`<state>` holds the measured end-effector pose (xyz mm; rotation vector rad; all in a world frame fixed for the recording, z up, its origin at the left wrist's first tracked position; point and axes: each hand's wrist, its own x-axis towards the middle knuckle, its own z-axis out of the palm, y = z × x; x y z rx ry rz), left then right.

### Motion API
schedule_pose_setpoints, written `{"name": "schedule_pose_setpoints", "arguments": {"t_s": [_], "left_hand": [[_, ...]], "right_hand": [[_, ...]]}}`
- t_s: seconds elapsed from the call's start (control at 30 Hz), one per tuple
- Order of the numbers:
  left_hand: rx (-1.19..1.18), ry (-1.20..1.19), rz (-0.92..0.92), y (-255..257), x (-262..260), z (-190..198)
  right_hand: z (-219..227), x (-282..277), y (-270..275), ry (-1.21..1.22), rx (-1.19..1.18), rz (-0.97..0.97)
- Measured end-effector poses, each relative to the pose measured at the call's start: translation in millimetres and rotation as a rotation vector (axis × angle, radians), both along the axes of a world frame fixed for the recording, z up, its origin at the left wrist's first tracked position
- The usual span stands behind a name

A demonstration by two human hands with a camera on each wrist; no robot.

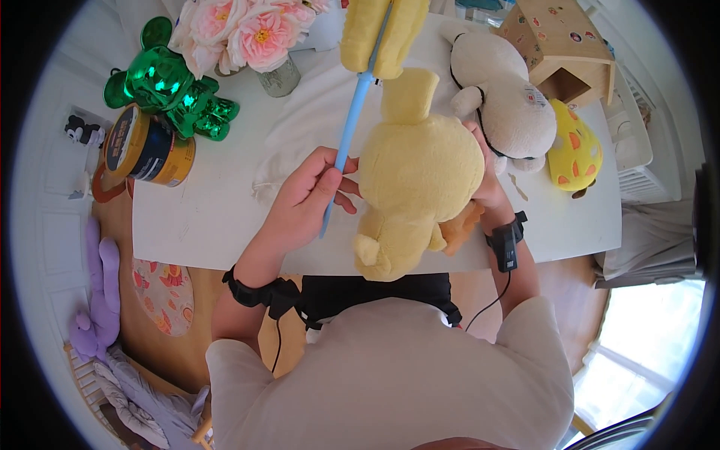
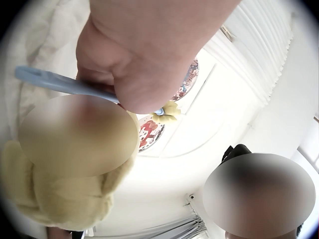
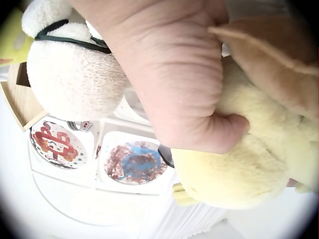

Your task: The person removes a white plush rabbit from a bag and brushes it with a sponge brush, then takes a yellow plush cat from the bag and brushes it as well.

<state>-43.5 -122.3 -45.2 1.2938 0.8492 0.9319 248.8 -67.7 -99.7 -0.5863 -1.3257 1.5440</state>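
Observation:
My left hand (image 1: pixel 300 201) grips the slim light-blue handle (image 1: pixel 352 112) of a duster, its thumb lying along it. The duster's fluffy yellow head (image 1: pixel 360 37) reaches up past the top of the head view. With my right hand (image 1: pixel 487 169) I hold a pale yellow plush toy (image 1: pixel 420 169) by its side, over the table's near edge. In the right wrist view, the right thumb presses into the toy's yellow fur (image 3: pixel 239 164), beside a brown fabric piece (image 3: pixel 279 59). The duster head overlaps the toy's upper end in the head view.
On the white table (image 1: pixel 225 232), a shiny green bear figure (image 1: pixel 169 86), a tub (image 1: pixel 150 150) and pink flowers (image 1: pixel 247 30) in a vase stand left. A white plush (image 1: pixel 510 97), a yellow plush (image 1: pixel 574 150) and a wooden house (image 1: pixel 559 41) are at right.

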Motion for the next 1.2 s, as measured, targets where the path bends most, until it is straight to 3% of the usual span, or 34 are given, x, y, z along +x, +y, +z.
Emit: {"name": "schedule_pose_setpoints", "arguments": {"t_s": [0.17,0.23,0.3,0.4,0.5,0.6,0.77,0.9,1.2], "left_hand": [[0.052,-0.18,0.057,-1.5,9.7,8.3],[0.082,-0.286,0.061,-2.6,8.2,19.9],[0.082,-0.246,0.05,-3.5,8.8,22.1],[0.099,-0.205,0.025,-2.6,12.8,16.2],[0.087,-0.223,0.046,-2.4,15.4,12.4],[0.039,-0.243,0.046,-1.4,16.6,13.6],[-0.064,-0.235,-0.085,-3.3,29.9,17.0],[-0.014,-0.053,-0.036,-8.3,34.4,27.0],[0.004,0.132,0.019,-12.6,22.1,11.1]], "right_hand": [[10.4,-1.7,-4.8,-0.044,-0.042,-0.041],[10.4,-4.9,-6.2,-0.244,0.075,-0.069],[16.8,-9.8,-8.9,-0.445,0.163,-0.091],[10.1,-10.6,-10.2,-0.558,0.195,-0.167],[16.5,-12.0,-12.1,-0.287,-0.044,-0.128],[17.1,-0.3,-11.5,0.16,-0.177,0.119],[7.8,1.8,-16.2,0.137,-0.098,0.133],[11.5,7.5,-12.2,-0.033,-0.087,0.014],[23.6,13.6,-12.8,0.036,-0.108,-0.072]]}}
